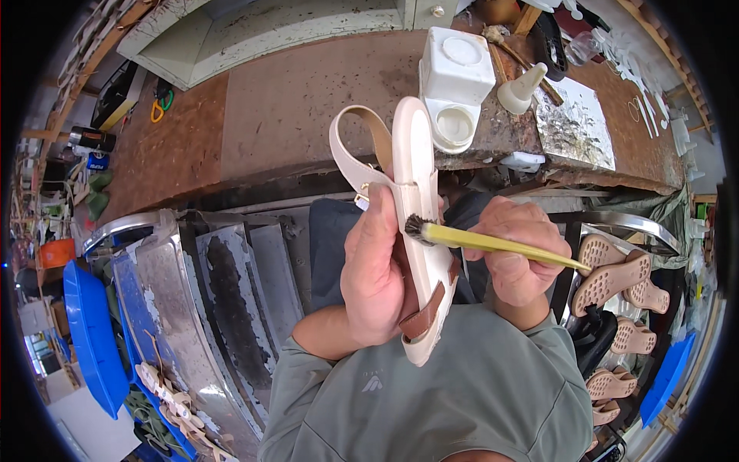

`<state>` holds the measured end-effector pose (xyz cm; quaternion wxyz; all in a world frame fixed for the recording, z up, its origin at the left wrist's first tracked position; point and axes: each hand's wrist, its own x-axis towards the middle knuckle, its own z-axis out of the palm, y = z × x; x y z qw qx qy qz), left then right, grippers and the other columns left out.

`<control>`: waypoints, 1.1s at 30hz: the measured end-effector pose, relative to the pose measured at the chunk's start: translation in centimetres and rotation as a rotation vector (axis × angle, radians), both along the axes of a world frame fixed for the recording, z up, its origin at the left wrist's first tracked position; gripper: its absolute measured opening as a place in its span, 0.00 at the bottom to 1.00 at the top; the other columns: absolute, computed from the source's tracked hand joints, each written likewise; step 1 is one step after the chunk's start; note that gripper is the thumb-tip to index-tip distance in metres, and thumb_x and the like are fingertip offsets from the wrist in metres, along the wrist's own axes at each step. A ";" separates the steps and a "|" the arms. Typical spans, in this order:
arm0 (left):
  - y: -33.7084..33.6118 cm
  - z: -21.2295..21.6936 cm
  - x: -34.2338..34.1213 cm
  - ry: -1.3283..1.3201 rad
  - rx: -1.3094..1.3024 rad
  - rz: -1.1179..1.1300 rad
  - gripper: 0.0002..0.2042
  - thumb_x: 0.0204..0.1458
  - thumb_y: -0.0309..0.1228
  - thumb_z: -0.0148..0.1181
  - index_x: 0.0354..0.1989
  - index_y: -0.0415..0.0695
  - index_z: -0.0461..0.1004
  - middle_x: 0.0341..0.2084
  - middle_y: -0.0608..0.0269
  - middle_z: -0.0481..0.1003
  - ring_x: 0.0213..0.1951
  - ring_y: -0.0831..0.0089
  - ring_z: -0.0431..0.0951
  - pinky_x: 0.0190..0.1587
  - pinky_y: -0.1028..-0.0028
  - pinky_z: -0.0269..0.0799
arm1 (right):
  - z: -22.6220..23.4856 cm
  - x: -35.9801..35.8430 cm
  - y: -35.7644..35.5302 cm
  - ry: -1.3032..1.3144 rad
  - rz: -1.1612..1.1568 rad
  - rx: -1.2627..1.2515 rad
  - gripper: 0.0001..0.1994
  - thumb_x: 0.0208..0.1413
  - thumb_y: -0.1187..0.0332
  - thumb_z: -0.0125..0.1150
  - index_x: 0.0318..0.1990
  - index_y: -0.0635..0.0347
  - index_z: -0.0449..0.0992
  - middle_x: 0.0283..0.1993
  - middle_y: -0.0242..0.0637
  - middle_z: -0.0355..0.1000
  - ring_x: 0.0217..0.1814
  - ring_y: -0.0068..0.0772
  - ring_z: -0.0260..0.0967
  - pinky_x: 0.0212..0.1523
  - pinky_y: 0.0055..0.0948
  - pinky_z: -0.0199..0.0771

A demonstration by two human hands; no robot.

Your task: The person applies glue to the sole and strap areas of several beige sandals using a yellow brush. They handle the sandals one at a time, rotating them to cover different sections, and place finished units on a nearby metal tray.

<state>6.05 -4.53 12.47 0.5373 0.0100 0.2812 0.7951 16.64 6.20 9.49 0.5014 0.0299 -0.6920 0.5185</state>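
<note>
Sandal (pixel 425 266), cream: raised before the chest, heel end up, clasped in the left hand (pixel 373 285). Brush (pixel 463 237), yellow-green handle: gripped in the right hand (pixel 519 229), dark bristles (pixel 416 225) at the sole's side edge. Done: ankle strap (pixel 346 158) and brown toe strap (pixel 423 314) in place. Apparently under way: brushing that edge; amount covered cannot be told. Possibly left: tan soles (pixel 612 285), several, at right, well apart.
</note>
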 end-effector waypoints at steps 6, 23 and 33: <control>-0.3 -0.1 0.5 0.101 0.011 0.038 0.24 0.61 0.47 0.35 0.50 0.37 0.64 0.33 0.61 0.70 0.31 0.78 0.71 0.33 0.77 0.68 | 0.0 1.2 -0.6 -0.011 0.018 0.015 0.07 0.48 0.76 0.60 0.34 0.71 0.74 0.30 0.46 0.74 0.26 0.36 0.72 0.25 0.29 0.68; -0.4 0.4 1.0 0.186 0.036 0.043 0.24 0.62 0.44 0.38 0.58 0.36 0.59 0.32 0.68 0.68 0.30 0.86 0.64 0.31 0.84 0.59 | 0.1 3.6 -1.6 -0.007 0.045 -0.002 0.08 0.44 0.75 0.63 0.32 0.70 0.74 0.27 0.45 0.74 0.23 0.33 0.70 0.23 0.28 0.68; -0.9 -0.5 0.6 0.246 0.014 -0.065 0.22 0.59 0.49 0.38 0.50 0.43 0.65 0.33 0.62 0.71 0.29 0.75 0.74 0.26 0.74 0.72 | 1.1 3.8 -0.3 -0.004 0.148 0.051 0.08 0.41 0.73 0.66 0.29 0.67 0.76 0.24 0.42 0.74 0.22 0.33 0.71 0.22 0.28 0.67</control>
